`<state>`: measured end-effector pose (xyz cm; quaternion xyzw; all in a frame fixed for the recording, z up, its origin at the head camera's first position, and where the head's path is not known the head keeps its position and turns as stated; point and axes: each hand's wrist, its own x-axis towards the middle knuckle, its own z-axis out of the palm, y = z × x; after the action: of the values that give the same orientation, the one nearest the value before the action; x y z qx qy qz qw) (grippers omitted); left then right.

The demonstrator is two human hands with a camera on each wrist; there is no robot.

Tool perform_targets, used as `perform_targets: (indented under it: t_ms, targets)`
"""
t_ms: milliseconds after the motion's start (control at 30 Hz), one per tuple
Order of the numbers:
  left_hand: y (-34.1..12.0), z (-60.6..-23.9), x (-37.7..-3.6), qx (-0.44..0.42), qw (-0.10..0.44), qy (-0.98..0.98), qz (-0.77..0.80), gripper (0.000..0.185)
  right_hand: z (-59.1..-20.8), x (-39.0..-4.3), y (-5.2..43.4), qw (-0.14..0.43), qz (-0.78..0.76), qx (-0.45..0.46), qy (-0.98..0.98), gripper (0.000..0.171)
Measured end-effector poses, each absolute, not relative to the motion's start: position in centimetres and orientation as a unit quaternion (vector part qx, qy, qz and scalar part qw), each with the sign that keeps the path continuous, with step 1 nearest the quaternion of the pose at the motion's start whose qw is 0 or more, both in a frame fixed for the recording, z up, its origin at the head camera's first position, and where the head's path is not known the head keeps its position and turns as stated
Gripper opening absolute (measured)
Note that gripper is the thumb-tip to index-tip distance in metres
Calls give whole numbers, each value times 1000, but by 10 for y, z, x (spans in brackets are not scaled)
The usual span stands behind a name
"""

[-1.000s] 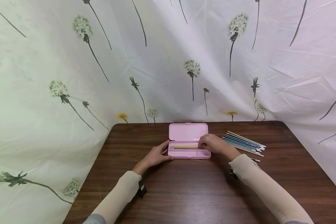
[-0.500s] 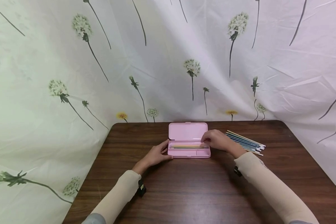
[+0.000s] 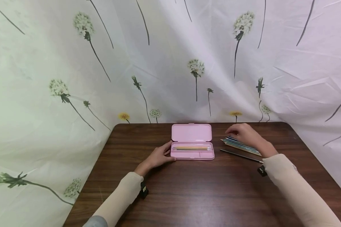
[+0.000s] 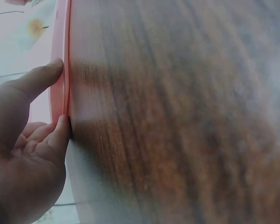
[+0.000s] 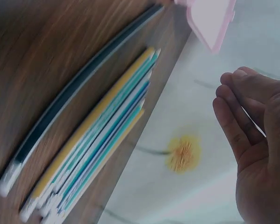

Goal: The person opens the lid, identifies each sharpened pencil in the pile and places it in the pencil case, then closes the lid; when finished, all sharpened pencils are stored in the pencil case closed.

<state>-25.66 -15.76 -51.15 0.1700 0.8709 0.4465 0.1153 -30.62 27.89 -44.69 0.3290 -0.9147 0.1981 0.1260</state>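
Since a second ago the right hand (image 3: 244, 134) has left the pencil case (image 3: 192, 151) and swung out to the right, so now it hovers over the pile of pencils (image 3: 241, 145). Its fingers look relaxed and a bit curved, with nothing in them, and the right wrist view shows them held clear of the pile. One dark pencil (image 3: 241, 156) lies on its own just in front of the pile, closer to the person.

Left hand (image 3: 158, 156) hasn't budged. It's resting against the left end of the case, thumb and fingertips touching the pink edge, more steadying than gripping.

Case sits open in the middle of the brown table (image 3: 187, 192), lid (image 3: 191, 132) flipped back flat, with a few pencils (image 3: 191, 148) lying lengthwise in the tray. Flowery cloth (image 3: 74, 63) hangs behind everything.
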Motion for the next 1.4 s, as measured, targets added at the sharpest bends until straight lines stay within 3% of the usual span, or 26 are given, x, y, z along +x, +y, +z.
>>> perform_targets:
  t_ms: [267,667,933,1200,1400]
  targets:
    - [-158,-513,-257,167,118,872,445,90,-444,-289,322,136,189,293,-927,17]
    - [-158,-513,-257,166,116,870,450,90,-474,-266,367,118,188,241,-945,15]
    - [-158,-514,-257,168,114,871,447,90,-497,-255,381,83,194,214,-954,15]
    - [-158,-514,-257,169,118,871,447,90,-504,-251,383,100,195,227,-949,21]
    - [-158,-514,-257,168,119,870,449,90,-506,-249,383,71,192,218,-954,13]
